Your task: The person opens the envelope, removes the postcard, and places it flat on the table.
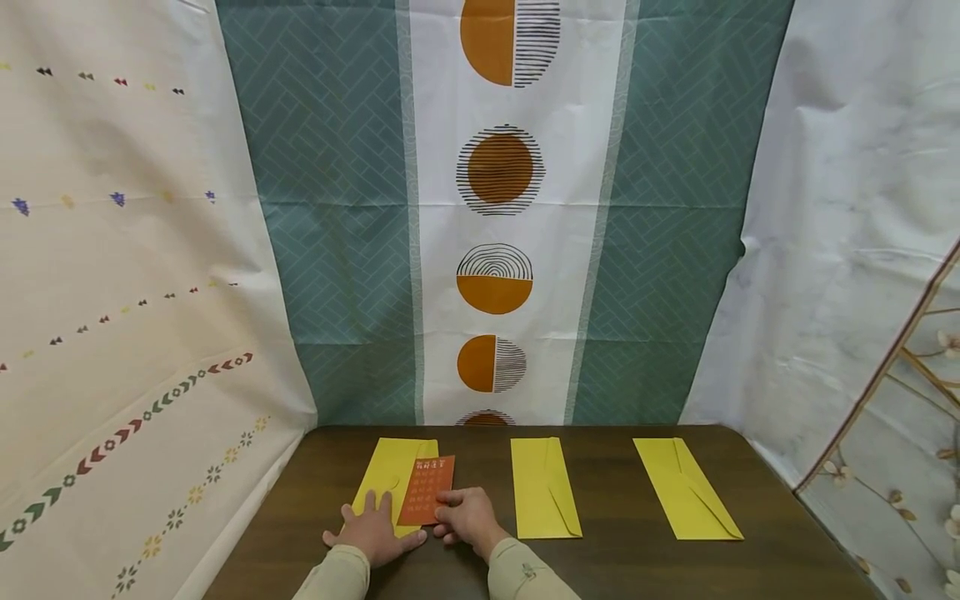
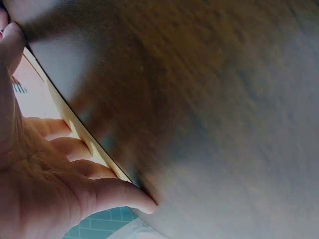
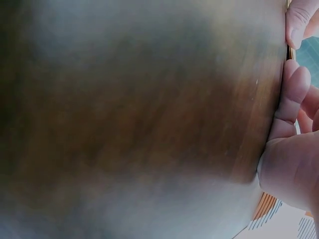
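Note:
A red paper packet (image 1: 426,490) with pale printed characters overlaps the right side of the leftmost yellow envelope (image 1: 381,472). My right hand (image 1: 472,521) pinches the packet's right edge between thumb and fingers. With fingers spread, my left hand (image 1: 371,532) rests on the lower end of that yellow envelope, its thumb reaching toward the packet's bottom edge. In the left wrist view, the left hand (image 2: 55,184) lies along the tabletop with fingers extended. The right wrist view catches the right hand (image 3: 291,159) with bent fingers low against the table; the packet is hardly visible there.
Two more yellow envelopes lie to the right, a middle envelope (image 1: 542,492) and a right envelope (image 1: 686,492), flap sides up. All rest on a dark wooden table (image 1: 615,571). Patterned curtains (image 1: 345,250) hang behind the table and at both sides.

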`<state>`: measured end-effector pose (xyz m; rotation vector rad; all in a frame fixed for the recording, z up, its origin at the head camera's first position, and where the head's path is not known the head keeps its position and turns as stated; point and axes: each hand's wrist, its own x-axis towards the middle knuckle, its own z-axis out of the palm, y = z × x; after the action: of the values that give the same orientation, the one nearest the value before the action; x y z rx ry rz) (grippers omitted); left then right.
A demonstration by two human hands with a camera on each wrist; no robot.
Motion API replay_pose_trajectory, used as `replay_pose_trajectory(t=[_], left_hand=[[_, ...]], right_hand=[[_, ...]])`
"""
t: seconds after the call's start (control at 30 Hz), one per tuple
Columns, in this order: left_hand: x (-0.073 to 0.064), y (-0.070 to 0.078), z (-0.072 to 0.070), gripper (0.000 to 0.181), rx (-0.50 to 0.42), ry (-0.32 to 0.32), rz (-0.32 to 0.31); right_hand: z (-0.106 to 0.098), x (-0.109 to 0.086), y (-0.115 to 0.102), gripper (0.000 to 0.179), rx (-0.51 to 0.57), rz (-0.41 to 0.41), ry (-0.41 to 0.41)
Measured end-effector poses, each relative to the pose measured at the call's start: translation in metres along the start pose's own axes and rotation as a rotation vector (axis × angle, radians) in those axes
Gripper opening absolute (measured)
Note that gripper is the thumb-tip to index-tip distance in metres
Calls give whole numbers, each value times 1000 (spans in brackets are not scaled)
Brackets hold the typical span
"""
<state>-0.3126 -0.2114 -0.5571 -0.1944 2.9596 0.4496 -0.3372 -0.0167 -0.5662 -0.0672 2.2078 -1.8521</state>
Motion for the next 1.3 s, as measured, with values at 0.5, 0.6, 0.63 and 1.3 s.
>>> replay_pose_trajectory(t=[0.5, 0.6, 0.63, 1.3], left_hand=[[-5, 1, -5, 121, 9, -6, 2], [-5, 2, -6, 121, 8, -13, -3], [-5, 2, -6, 121, 7, -13, -2], [-4, 2, -3, 121, 12, -10, 3]], right_hand=[[1, -3, -1, 34, 0, -3, -4], [0, -3, -1, 33, 2, 5, -1], [0, -2, -2, 33, 2, 6, 0], [0, -1, 2, 32, 4, 17, 27]])
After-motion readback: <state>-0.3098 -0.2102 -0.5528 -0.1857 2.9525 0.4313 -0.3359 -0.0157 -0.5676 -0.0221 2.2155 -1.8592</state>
